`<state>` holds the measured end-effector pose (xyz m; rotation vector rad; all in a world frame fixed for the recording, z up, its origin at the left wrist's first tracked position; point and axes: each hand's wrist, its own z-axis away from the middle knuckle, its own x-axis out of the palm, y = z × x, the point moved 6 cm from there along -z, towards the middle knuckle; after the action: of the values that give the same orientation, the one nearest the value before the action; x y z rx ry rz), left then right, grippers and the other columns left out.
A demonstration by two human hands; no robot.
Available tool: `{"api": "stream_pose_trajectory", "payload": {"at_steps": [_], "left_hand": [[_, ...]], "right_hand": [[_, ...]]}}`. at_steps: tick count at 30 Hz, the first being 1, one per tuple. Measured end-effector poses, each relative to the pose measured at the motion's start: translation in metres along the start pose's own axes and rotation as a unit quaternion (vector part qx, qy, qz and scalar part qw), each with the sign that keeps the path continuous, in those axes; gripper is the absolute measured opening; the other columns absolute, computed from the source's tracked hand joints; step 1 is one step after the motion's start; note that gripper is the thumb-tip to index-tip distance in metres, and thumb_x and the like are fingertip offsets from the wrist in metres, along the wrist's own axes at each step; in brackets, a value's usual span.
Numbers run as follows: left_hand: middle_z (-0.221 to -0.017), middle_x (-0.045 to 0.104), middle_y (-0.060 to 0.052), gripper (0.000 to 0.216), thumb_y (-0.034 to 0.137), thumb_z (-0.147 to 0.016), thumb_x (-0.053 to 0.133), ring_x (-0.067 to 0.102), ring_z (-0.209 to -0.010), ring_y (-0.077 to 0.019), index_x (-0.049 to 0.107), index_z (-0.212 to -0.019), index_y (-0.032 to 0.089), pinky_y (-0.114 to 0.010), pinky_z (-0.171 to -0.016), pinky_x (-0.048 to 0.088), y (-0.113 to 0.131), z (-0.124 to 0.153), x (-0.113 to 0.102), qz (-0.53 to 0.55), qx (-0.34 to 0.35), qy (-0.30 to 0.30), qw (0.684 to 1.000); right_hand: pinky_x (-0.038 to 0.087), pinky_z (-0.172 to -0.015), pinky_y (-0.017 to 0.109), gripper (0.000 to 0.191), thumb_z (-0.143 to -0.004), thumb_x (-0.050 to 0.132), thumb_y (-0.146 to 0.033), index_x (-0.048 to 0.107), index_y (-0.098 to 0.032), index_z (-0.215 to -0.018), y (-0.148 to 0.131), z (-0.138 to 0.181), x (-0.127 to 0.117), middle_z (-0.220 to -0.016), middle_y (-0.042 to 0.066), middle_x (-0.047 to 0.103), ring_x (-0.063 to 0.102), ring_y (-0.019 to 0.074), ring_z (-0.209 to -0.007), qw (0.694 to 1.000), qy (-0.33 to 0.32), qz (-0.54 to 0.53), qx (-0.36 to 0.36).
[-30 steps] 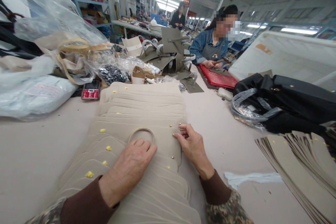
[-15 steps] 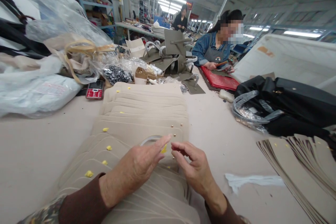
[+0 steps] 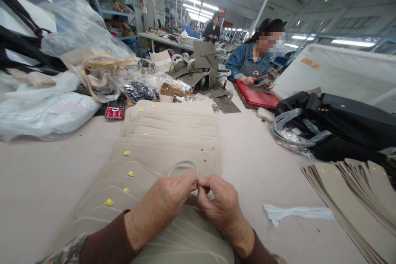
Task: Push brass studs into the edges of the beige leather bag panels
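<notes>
My left hand (image 3: 168, 196) and my right hand (image 3: 221, 206) meet at the fingertips, each closed in a pinch. A small yellow bit shows between them, mostly covered by the fingers. Behind my left hand arches a thin pale ring (image 3: 182, 162) with a yellow edge on its right; how it is held is hidden. Beneath both hands lie overlapping beige panels (image 3: 167, 142), fanned out along the table. Several carry small yellow pieces (image 3: 108, 202) near their left edges. Metal studs (image 3: 205, 160) show near the right edge of the upper panels.
A white strip (image 3: 297, 212) and more beige strips (image 3: 337, 185) lie on the right. Beyond are a black bag (image 3: 355, 119) and a co-worker (image 3: 250, 62) at a red board (image 3: 258, 95). Plastic-wrapped goods (image 3: 46, 111), a red phone (image 3: 115, 109) and olive bag pieces (image 3: 206, 55) lie left and ahead.
My fingertips, apart and loosely opened half a second ago, have come together in a pinch. My left hand has shifted slightly right and down. The panels appear unmoved.
</notes>
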<state>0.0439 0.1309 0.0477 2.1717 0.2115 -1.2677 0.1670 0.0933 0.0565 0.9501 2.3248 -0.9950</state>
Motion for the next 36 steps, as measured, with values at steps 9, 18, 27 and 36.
{"api": "stream_pose_trajectory", "payload": {"at_steps": [9,18,27,36], "left_hand": [[-0.067,0.053,0.002,0.022,0.008,-0.094,0.033,0.050,-0.057,-0.0129,0.047,-0.080,0.019,-0.026,-0.052,0.034,0.020,-0.010,-0.009,-0.027,0.058,0.049,0.997],[-0.086,0.060,-0.006,0.012,0.010,-0.092,0.046,0.053,-0.077,-0.0228,0.052,-0.085,0.018,-0.036,-0.071,0.045,0.001,-0.011,0.028,-0.150,-0.042,-0.156,0.975],[-0.088,0.060,-0.005,0.015,0.004,-0.088,0.045,0.051,-0.077,-0.0211,0.051,-0.088,0.017,-0.034,-0.069,0.044,0.006,-0.007,0.027,-0.074,-0.056,-0.190,0.977],[-0.088,0.058,-0.004,0.013,0.006,-0.089,0.044,0.051,-0.077,-0.0222,0.049,-0.089,0.018,-0.036,-0.068,0.045,0.005,-0.003,0.032,-0.092,-0.027,-0.176,0.980]], "right_hand": [[0.045,-0.043,0.021,0.016,-0.077,0.061,-0.029,0.061,-0.016,-0.067,0.045,0.013,0.009,-0.049,-0.003,0.059,0.053,0.0105,-0.041,0.875,-0.013,-0.253,0.412],[0.048,-0.046,0.021,0.031,-0.073,0.070,-0.043,0.069,-0.012,-0.075,0.083,0.044,0.011,-0.057,0.001,0.064,0.055,0.0095,-0.044,0.834,-0.107,-0.238,0.486],[0.048,-0.049,0.021,0.025,-0.076,0.066,-0.037,0.070,-0.012,-0.074,0.079,0.046,0.015,-0.055,0.000,0.062,0.056,0.0107,-0.049,0.829,-0.179,-0.218,0.482],[0.041,-0.052,0.022,0.020,-0.081,0.057,-0.021,0.072,-0.017,-0.068,0.052,0.025,0.011,-0.060,0.001,0.068,0.059,0.0136,-0.056,0.915,-0.248,-0.048,0.314]]}}
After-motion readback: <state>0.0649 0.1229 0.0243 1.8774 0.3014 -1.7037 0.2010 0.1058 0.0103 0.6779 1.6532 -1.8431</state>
